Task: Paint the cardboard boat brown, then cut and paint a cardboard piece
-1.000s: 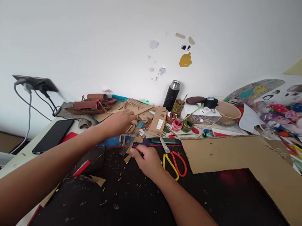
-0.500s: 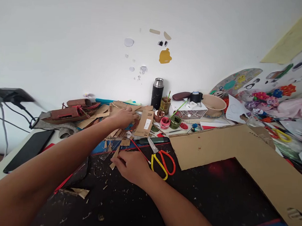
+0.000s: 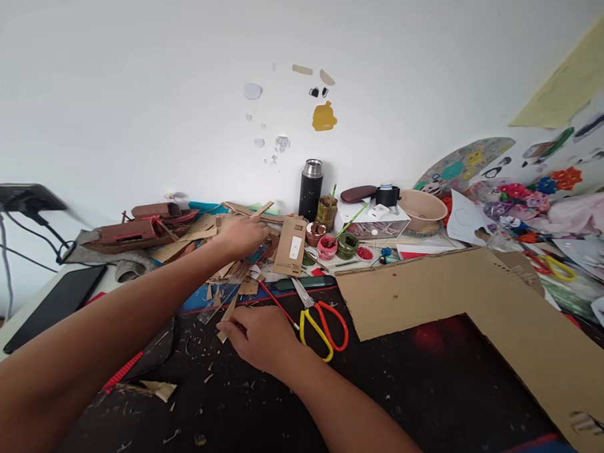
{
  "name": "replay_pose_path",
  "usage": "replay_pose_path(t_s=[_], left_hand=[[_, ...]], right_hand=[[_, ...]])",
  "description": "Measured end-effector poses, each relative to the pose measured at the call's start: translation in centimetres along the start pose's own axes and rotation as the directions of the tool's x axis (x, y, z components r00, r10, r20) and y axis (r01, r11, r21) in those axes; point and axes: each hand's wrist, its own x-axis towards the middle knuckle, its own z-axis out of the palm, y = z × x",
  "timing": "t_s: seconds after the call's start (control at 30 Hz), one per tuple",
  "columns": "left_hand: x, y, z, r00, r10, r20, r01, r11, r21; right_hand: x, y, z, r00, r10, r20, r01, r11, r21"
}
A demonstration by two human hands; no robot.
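My left hand (image 3: 242, 237) reaches into a heap of cardboard scraps (image 3: 225, 270) by the wall. Its fingers are closed, and a narrow cardboard strip (image 3: 261, 210) sticks up from them; the fingertips are partly hidden. Lower down, my right hand (image 3: 263, 335) pinches a slim cardboard strip (image 3: 229, 309) between thumb and fingers, just above the dark mat (image 3: 254, 411). To its right lie scissors (image 3: 322, 327) with one yellow and one red handle, blades apart. A labelled piece of cardboard (image 3: 290, 245) rests right of the left hand.
A large angled cardboard piece (image 3: 419, 292) covers the right side. Open paint pots (image 3: 327, 247), a black flask (image 3: 311, 190) and a beige bowl (image 3: 423, 210) line the back. At left are a brown model boat (image 3: 126, 232) and a black phone (image 3: 55, 309).
My left hand has shifted slightly in the scrap heap, and a cardboard strip now rises from its fingers. My right hand keeps its strip almost in place. The view has turned slightly.
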Motion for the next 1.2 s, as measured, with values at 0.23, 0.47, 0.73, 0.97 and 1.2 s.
replay_pose_path(t_s=[0.23, 0.47, 0.73, 0.97, 1.2], left_hand=[[-0.2, -0.1, -0.4, 0.974, -0.167, -0.155, 0.169, 0.986, -0.001], [-0.4, -0.3, -0.8, 0.919, -0.236, -0.315, 0.208, 0.971, -0.120], [-0.6, -2.1, -1.2, 0.789, -0.436, -0.433, 0.257, 0.875, -0.411], [-0.1, -3.2, -1.2, 0.632, -0.640, -0.437, 0.213, 0.686, -0.696], [0.4, -3.2, -1.4, 0.550, -0.829, -0.102, -0.101, 0.055, -0.993]], right_hand=[[0.1, 0.0, -0.1, 1.000, -0.016, 0.003, 0.016, 1.000, -0.019], [0.0, 0.0, -0.2, 0.999, -0.019, 0.028, 0.020, 0.999, -0.029], [-0.1, -0.2, -0.1, 0.998, -0.036, 0.043, 0.039, 0.997, -0.064], [0.0, -0.1, -0.1, 0.998, -0.043, 0.039, 0.046, 0.995, -0.087], [-0.1, 0.0, -0.1, 0.998, -0.052, 0.025, 0.054, 0.996, -0.070]])
